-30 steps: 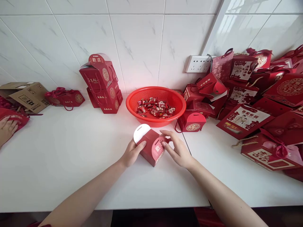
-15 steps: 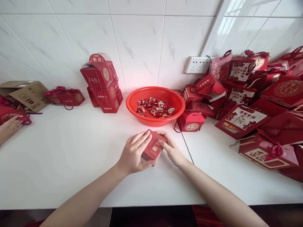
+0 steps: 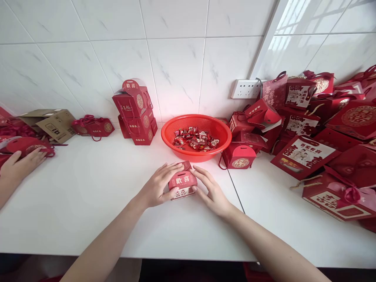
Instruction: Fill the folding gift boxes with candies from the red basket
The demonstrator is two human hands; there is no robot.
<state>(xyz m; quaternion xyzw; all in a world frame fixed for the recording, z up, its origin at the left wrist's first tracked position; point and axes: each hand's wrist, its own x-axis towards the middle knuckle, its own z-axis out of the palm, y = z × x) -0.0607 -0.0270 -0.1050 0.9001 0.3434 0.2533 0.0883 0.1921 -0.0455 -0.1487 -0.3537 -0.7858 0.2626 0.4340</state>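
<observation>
Grasps the box (image 3: 184, 188) on the table (image 3: 88, 203), near centre, with the left hand (image 3: 157, 188) around its left side and the right hand (image 3: 214, 192) around its right, probably to steady the folded flap (image 3: 183, 179). Has the basket (image 3: 196, 156) of sweets (image 3: 200, 140) just beyond, likely for easy reach, and a stack (image 3: 139, 121) far left, perhaps for space.

Workroom, seemingly: tiled wall (image 3: 176, 78), worktop (image 3: 88, 203), piled boxes (image 3: 307, 154).

Red gift box (image 3: 182, 181): sides partly covered by fingers (image 3: 168, 172). Wrapped sweets (image 3: 202, 139), toward bench's (image 3: 88, 203) back edge: finer print too small to read. Bench: both ends cut off. Co-worker's forearm (image 3: 7, 184): cut off at left.
</observation>
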